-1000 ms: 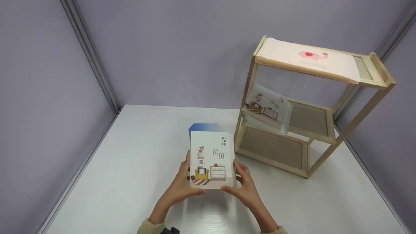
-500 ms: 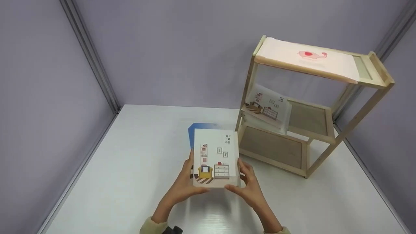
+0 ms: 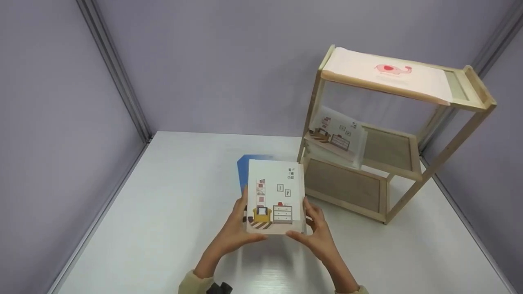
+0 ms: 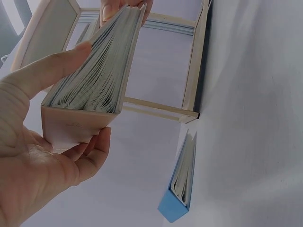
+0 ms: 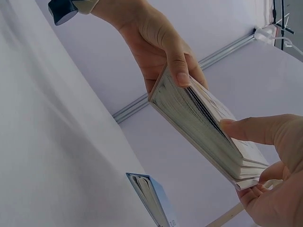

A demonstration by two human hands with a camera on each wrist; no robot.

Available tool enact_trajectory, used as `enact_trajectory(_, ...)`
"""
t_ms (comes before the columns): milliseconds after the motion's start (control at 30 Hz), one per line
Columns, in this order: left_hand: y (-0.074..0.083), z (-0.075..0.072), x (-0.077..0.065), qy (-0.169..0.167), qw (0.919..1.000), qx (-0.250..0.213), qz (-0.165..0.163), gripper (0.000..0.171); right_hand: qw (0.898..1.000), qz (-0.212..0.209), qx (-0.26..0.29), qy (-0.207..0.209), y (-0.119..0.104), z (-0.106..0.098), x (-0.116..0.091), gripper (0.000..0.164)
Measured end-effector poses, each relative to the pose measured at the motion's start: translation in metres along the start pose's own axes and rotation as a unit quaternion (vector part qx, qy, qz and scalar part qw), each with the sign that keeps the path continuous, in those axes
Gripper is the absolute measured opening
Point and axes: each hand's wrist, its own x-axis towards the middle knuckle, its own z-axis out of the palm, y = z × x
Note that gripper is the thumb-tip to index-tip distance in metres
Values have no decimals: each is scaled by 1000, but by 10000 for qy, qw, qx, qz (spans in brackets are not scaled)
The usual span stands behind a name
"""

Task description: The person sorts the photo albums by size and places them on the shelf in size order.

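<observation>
A thick photo album (image 3: 276, 196) with a furniture drawing on its white cover is held above the table, in front of me. My left hand (image 3: 233, 232) grips its left side and spine, the thumb along the near edge. On the right side, my right hand (image 3: 320, 234) holds it with the thumb at the near edge and fingers curled underneath. The left wrist view shows the pinkish spine (image 4: 73, 125) and the packed pages (image 4: 97, 71). Behind and below the held album, a blue album (image 3: 243, 171) stands on the table, partly covered in the head view.
To the right stands a wooden shelf rack (image 3: 404, 200) with a white elephant-print cloth (image 3: 388, 75) on top. A similar album (image 3: 337, 134) leans tilted on its middle shelf. The white table (image 3: 163, 196) is bounded by grey walls.
Both hands have carried the album slightly to the right and away from me, nearer the rack. The blue album and the rack stay put.
</observation>
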Motion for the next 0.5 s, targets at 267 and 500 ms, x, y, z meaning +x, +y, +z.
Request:
enact_trajectory(267, 4, 3, 4, -44, 10000, 31, 67, 125, 9999, 43, 91, 47, -2, -5, 0, 98)
enact_trajectory(500, 33, 1, 2, -105, 9999, 28, 119, 124, 9998, 148, 35, 153, -5, -9, -1, 99)
